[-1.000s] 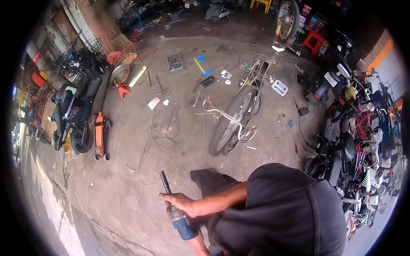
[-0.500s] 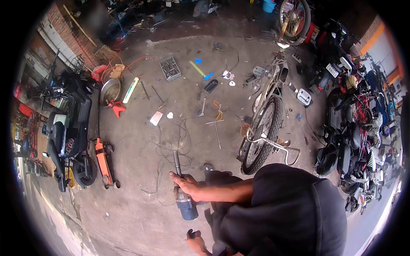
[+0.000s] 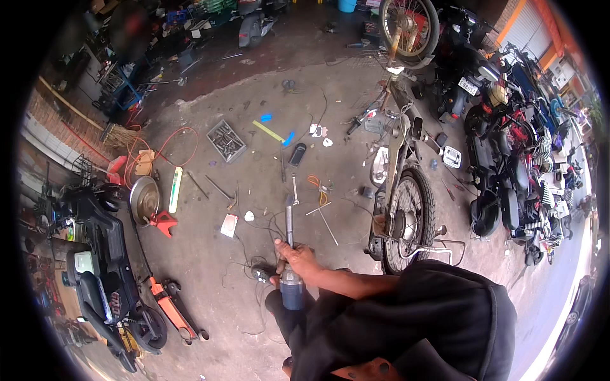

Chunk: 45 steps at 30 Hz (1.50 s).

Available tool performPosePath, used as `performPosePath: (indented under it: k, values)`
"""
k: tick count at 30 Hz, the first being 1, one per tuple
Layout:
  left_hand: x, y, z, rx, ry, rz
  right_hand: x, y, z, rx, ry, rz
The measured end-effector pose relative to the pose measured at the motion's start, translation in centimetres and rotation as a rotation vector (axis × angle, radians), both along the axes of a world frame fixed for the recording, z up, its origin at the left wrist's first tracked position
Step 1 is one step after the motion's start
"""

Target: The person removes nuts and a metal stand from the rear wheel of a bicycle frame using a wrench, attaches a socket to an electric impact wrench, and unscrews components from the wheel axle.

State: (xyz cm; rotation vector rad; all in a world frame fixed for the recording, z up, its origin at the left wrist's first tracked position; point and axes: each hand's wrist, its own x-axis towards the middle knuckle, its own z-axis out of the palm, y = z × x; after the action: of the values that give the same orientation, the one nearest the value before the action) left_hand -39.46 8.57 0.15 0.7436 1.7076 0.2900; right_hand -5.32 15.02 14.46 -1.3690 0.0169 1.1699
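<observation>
Right hand (image 3: pixel 297 260) closed in a firm grip around a power tool (image 3: pixel 291 279), shaft pointing up over the concrete floor (image 3: pixel 254 184). Just right, a stripped motorbike (image 3: pixel 406 216). Left hand barely visible at the lower edge; grip impossible to tell.

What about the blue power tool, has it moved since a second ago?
Yes: the blue power tool, in the right hand, came forward toward the spoked wheel.

One stripped motorcycle (image 3: pixel 406 209) at centre. One dark scooter (image 3: pixel 105 267) at eight o'clock. One orange floor jack (image 3: pixel 175 311) at seven o'clock. One metal pan (image 3: pixel 144 200) at nine o'clock. One tool tray (image 3: pixel 226 141) at eleven o'clock. One loose wheel (image 3: pixel 410 25) at twelve o'clock.
</observation>
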Motion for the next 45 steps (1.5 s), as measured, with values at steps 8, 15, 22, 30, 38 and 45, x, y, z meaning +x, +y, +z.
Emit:
performPosePath:
  k: [8, 15, 22, 30, 38, 45]
  values:
    - [-2.4, 23.5, -1.8, -0.095, -0.08, -0.076, 10.2, 4.2, -2.8, -0.114, -0.123, -0.613]
    - [4.6, 45.7, 0.0, 0.199, -0.129, -0.391, 14.5, 8.9, 1.5, -0.135, -0.307, -0.911]
    - [19.8, 58.3, 3.4, 0.284, -0.126, -0.508, 22.7, 15.0, 1.7, -0.176, -0.372, -1.083]
    - [25.1, 65.4, 0.1, -0.038, -0.021, -0.218, 39.2, 27.6, -7.3, -0.194, -0.109, -1.145]
    - [30.7, 73.8, -0.2, 0.189, 0.157, -0.527, 52.9, 42.8, -19.7, -0.498, -0.226, -0.947]
    - [50.4, 84.6, -2.9, 0.5, 0.026, -0.812, 58.1, 52.4, -32.3, -0.65, -0.116, -0.879]
